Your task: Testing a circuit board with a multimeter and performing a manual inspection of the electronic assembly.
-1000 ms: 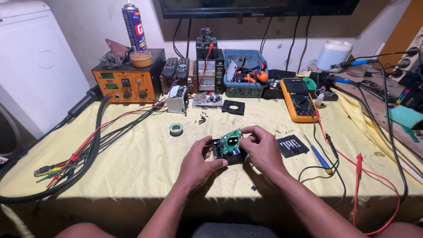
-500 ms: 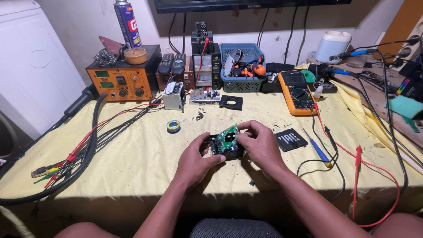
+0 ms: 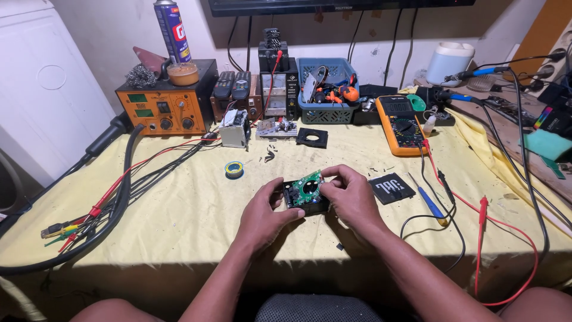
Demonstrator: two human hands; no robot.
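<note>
A small black casing (image 3: 298, 203) with a green circuit board (image 3: 309, 186) tilted up out of it sits at the middle of the yellow-covered table (image 3: 179, 209). My left hand (image 3: 266, 210) grips the casing from its left side. My right hand (image 3: 347, 194) pinches the right edge of the green board between thumb and fingers. Both forearms reach in from the bottom of the head view.
A solder spool (image 3: 234, 169) and a black square part (image 3: 312, 138) lie beyond the hands. A black fabric cover (image 3: 391, 188), a blue screwdriver (image 3: 428, 203), an orange multimeter (image 3: 402, 124) with red and black leads lie right. An orange soldering station (image 3: 164, 107), a blue basket (image 3: 327, 92) stand behind; cables (image 3: 107, 203) run left.
The view has shifted slightly. Both hands stay on the casing and board, with the green board still tilted up between them.
</note>
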